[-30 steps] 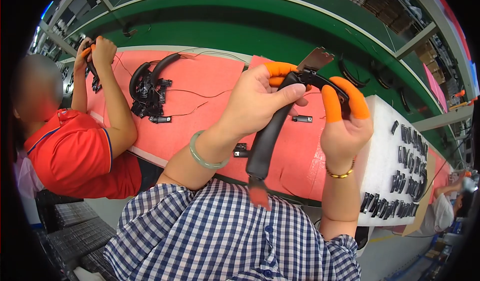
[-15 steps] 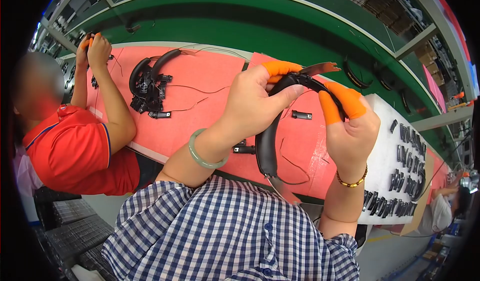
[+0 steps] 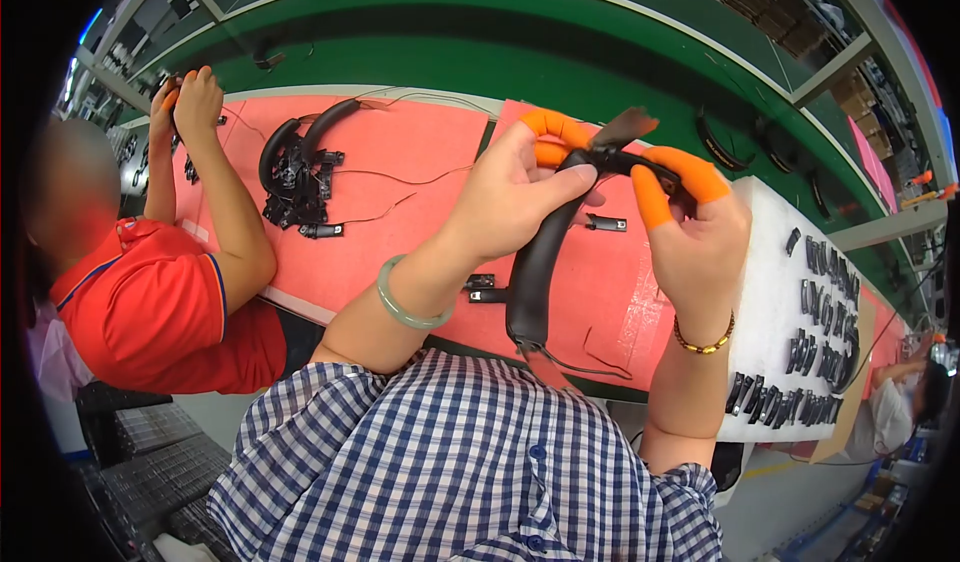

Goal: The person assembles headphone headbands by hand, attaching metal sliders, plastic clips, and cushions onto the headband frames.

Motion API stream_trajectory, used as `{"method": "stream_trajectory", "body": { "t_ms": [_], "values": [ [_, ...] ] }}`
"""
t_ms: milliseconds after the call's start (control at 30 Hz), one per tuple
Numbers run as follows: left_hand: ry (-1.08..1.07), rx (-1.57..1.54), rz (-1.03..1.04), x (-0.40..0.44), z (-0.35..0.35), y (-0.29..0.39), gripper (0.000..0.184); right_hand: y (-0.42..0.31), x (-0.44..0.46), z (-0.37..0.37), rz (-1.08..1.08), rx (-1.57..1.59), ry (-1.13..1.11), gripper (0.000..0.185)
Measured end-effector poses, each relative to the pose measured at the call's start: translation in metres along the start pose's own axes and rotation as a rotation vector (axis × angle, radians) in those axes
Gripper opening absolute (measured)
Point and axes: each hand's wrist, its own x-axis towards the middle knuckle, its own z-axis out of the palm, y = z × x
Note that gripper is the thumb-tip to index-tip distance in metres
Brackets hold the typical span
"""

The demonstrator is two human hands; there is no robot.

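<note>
A black padded headphone headband (image 3: 537, 280) hangs from my left hand (image 3: 525, 184), whose thumb and fingers pinch its upper end. Orange finger cots cover some of my fingertips. A thin metal strip (image 3: 624, 128) sticks out past that end. My right hand (image 3: 702, 224) closes its thumb and forefinger on a slim black plastic piece (image 3: 640, 167), which meets the headband's end between both hands. Whether the two are joined cannot be made out. A wire (image 3: 590, 370) trails from the headband's lower end. Beneath my hands, a small black part (image 3: 607, 224) lies on the pink mat (image 3: 600, 292).
To the left, more headbands and black parts lie in a heap (image 3: 295, 177). Rows of small black parts stand on a white foam sheet (image 3: 750, 262) at right. A co-worker in a red shirt (image 3: 165, 307) sits at left. A green surface (image 3: 420, 37) runs behind the table.
The headband's upper end has turned in my hands, and its metal strip now points more upward. The lower end has shifted slightly left, and the trailing wire has swung lower.
</note>
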Motion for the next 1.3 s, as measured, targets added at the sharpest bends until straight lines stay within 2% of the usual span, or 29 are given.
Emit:
{"method": "stream_trajectory", "body": {
  "t_ms": [167, 233, 300, 367, 433, 500, 600, 833, 900, 1067, 1133, 1200, 1300],
  "values": [
    [0.035, -0.015, -0.050, -0.003, 0.000, -0.018, 0.030, 0.011, -0.009, 0.002, -0.030, -0.096, -0.050, 0.017],
    [0.042, 0.035, 0.025, -0.004, 0.002, -0.015, 0.031, 0.015, -0.014, 0.005, -0.050, -0.105, -0.033, 0.017],
    [0.046, 0.066, 0.039, -0.004, 0.003, -0.015, 0.031, 0.018, -0.021, 0.011, -0.167, -0.045, 0.119, 0.018],
    [0.048, 0.095, 0.056, -0.005, 0.007, -0.014, 0.031, 0.022, -0.024, 0.016, -0.111, 0.026, 0.151, 0.018],
    [0.089, -0.052, 0.081, -0.011, 0.014, -0.012, 0.027, 0.022, -0.024, 0.016, -0.057, 0.099, 0.184, 0.018],
    [0.076, -0.010, 0.098, -0.010, 0.012, -0.015, 0.025, 0.022, -0.024, 0.014, -0.036, 0.141, 0.166, 0.018],
    [0.059, 0.070, 0.139, -0.010, 0.009, -0.021, 0.020, 0.017, -0.023, 0.008, -0.097, 0.039, 0.133, 0.019],
    [0.005, 0.103, 0.250, -0.008, 0.001, -0.026, 0.010, 0.016, -0.021, 0.007, -0.131, 0.062, 0.155, 0.018],
    [0.009, 0.086, 0.229, -0.010, 0.001, -0.022, 0.011, 0.012, -0.019, 0.002, -0.217, -0.043, 0.062, 0.016],
    [-0.042, 0.141, 0.244, -0.013, -0.002, -0.018, 0.010, -0.005, -0.006, -0.020, -0.276, -0.185, -0.119, 0.017],
    [-0.043, 0.202, 0.192, -0.011, 0.004, -0.013, 0.014, -0.010, -0.001, -0.029, -0.306, -0.274, -0.189, 0.017],
    [-0.026, 0.189, 0.149, -0.009, 0.009, -0.009, 0.016, -0.013, 0.006, -0.035, -0.360, -0.394, -0.382, 0.017],
    [0.014, 0.178, 0.089, -0.010, 0.012, -0.008, 0.021, -0.018, 0.012, -0.035, -0.361, -0.473, -0.450, 0.017]
  ]
}}
